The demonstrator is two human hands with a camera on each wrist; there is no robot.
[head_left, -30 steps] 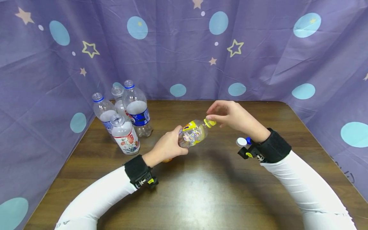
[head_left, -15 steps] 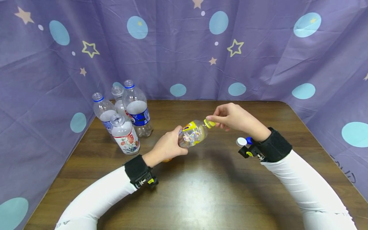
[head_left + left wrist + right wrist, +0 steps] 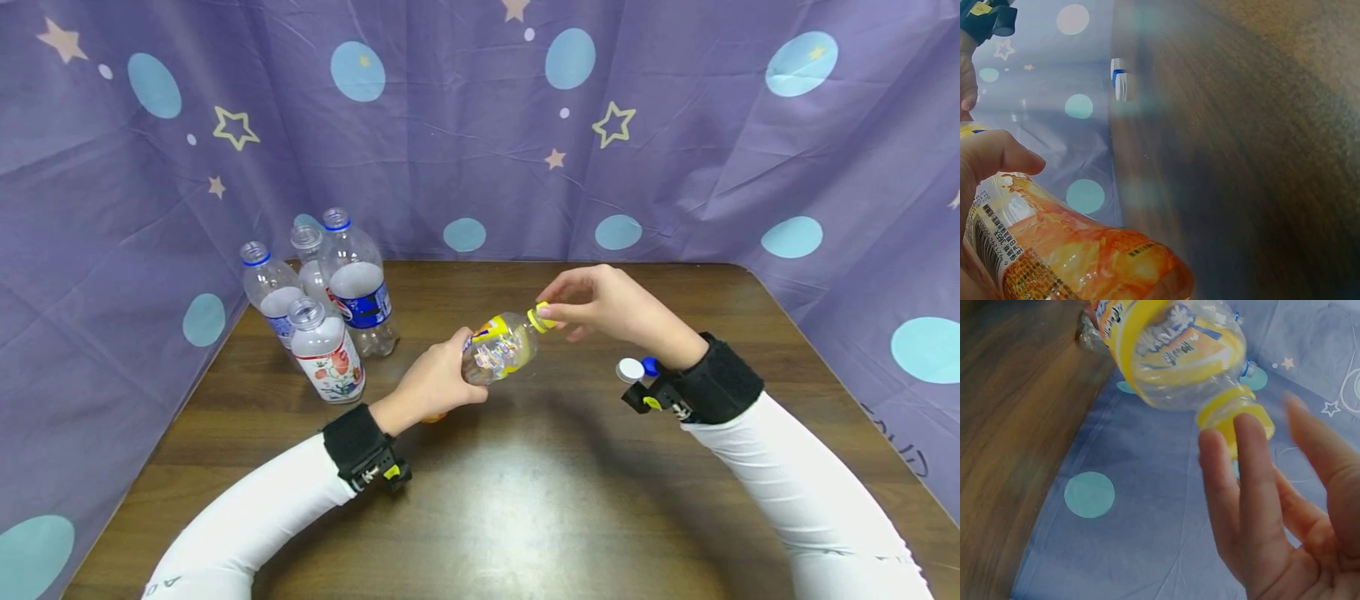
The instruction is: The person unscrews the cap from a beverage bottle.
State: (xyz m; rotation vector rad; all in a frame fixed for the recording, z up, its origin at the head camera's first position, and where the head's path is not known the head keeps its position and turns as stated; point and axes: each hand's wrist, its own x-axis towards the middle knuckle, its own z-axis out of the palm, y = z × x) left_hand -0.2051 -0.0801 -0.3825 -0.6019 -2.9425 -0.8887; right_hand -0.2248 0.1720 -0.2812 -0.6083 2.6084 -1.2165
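My left hand (image 3: 442, 377) grips a clear plastic bottle (image 3: 501, 346) with a yellow-orange label, tilted so its neck points up and to the right. In the left wrist view my thumb (image 3: 1007, 153) lies across the bottle's side, above the orange label (image 3: 1091, 256). A yellow cap (image 3: 540, 317) sits on the bottle's neck. At that cap is my right hand (image 3: 600, 304); in the right wrist view two fairly straight fingers (image 3: 1254, 475) overlap the yellow cap (image 3: 1257, 428). The blurred thumb (image 3: 1310, 431) stands apart from it. Whether the fingertips touch the cap is hard to tell.
Several uncapped bottles stand at the left, among them a clear one with a blue label (image 3: 365, 304) and one with a floral label (image 3: 330, 367). A white cap (image 3: 630, 370) and a blue cap (image 3: 650, 366) lie near my right wrist. Behind the wooden table (image 3: 510, 500) hangs a purple curtain (image 3: 465, 150).
My right fingers pinched the yellow cap half a second ago and have since spread apart. The bottle and cap have shifted slightly left. The standing bottles have stayed put.
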